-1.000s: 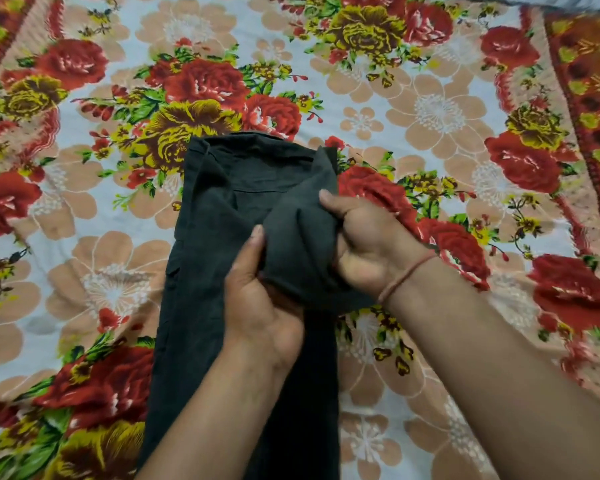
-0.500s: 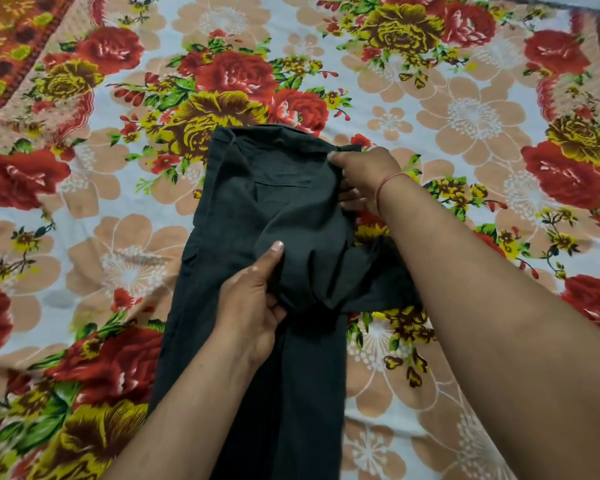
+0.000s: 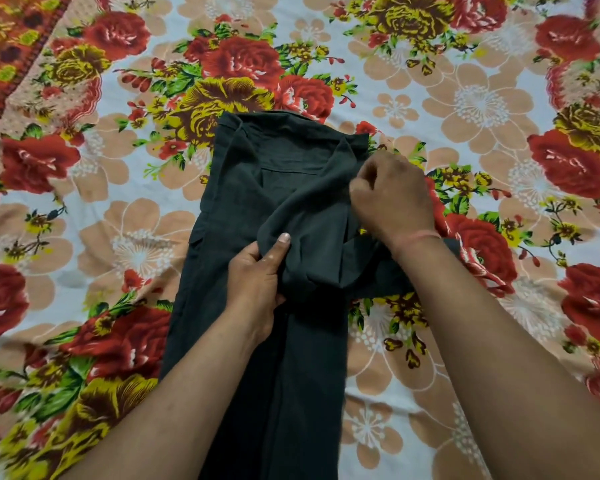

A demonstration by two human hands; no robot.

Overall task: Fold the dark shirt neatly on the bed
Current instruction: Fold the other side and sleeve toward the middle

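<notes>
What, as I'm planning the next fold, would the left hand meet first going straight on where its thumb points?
More of the dark shirt: the left hand pinches its bunched fold, and shirt cloth lies ahead up to its top edge. The right hand seems right of that line, though depth is unclear.

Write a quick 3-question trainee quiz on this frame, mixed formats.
1. True or false: the sheet under the shirt is plain white.
2. The left hand: A) lies flat on the sheet B) pinches a fold of the shirt C) holds a hanger.
3. Which wrist wears the red thread?

Key: 1 false, it is floral. 2 B. 3 right; the right hand grips the shirt too.
</notes>
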